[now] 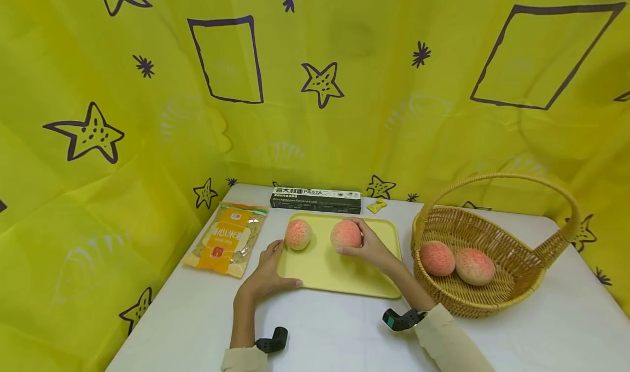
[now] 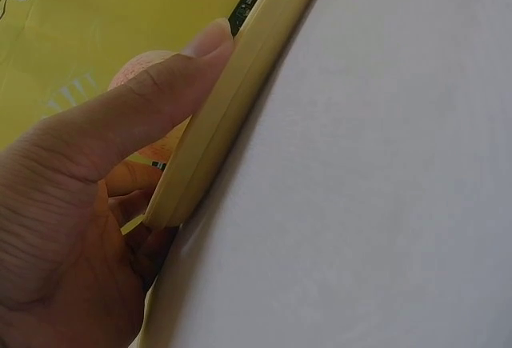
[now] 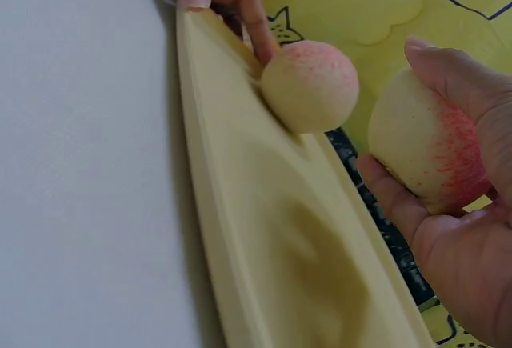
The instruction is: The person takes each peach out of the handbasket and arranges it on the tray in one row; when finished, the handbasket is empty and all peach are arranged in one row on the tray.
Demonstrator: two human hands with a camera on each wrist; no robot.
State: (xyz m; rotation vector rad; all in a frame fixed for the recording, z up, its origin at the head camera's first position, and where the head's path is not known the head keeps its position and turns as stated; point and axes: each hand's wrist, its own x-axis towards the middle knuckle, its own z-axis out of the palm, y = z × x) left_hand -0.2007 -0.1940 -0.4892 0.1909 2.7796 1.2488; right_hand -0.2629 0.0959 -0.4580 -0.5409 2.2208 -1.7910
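Note:
A pale yellow tray [image 1: 339, 276] lies on the white table. My left hand [image 1: 266, 273] grips its near left corner, the thumb on the front rim and the fingers along the left side. One pink and cream peach [image 1: 298, 234] sits in the tray's left end, just beyond those fingers. My right hand [image 1: 375, 250] holds a second peach [image 3: 424, 144] between thumb and fingers; in the right wrist view it is raised above the tray, with a shadow on the tray floor.
Right of the tray stands a wicker basket [image 1: 529, 290] with a tall handle and two peaches [image 1: 474, 266] inside. A dark pasta box [image 1: 315, 201] and a small yellow packet [image 1: 377, 205] lie behind the tray. An orange-labelled food bag [image 1: 228, 240] lies to its left. Yellow curtain surrounds the table.

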